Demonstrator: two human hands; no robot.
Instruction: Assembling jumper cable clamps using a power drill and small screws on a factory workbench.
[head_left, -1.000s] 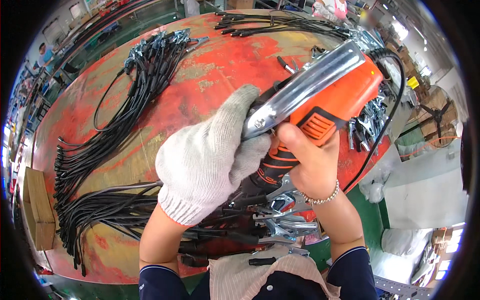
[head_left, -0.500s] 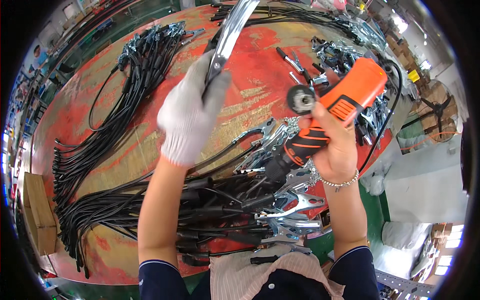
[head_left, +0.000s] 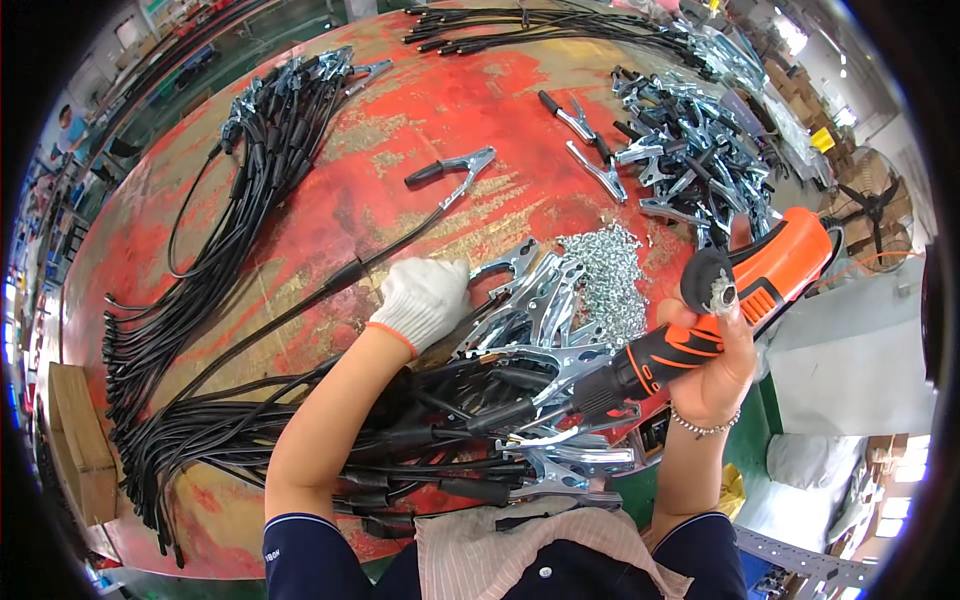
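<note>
My gloved left hand (head_left: 425, 300) is closed at the edge of the pile, its fingers curled round a black clamp cable; the grip itself is hidden beneath the glove. Silver clamp jaws (head_left: 512, 262) stick out just past the fingers. My bare right hand (head_left: 722, 365) wraps round an orange and black power screwdriver (head_left: 660, 358), its nose pointing down-left over the heaped cable clamps (head_left: 560, 460). A round black and metal piece (head_left: 712, 283) sits by my right thumb. Beyond my left hand, a spread clamp (head_left: 465, 175) lies on the table, joined to a black cable (head_left: 345, 275).
Small silver screws (head_left: 610, 280) form a heap beside the clamps. Loose clamps (head_left: 690, 160) pile up at the far right. A cable bundle (head_left: 270, 160) lies far left, and more cables (head_left: 560, 25) run along the back. A fan (head_left: 872, 205) stands right of the table (head_left: 390, 110).
My left hand has let go of the raised clamp, now lying on the table, and has come down to the near pile. My right hand has moved right and down with the screwdriver.
</note>
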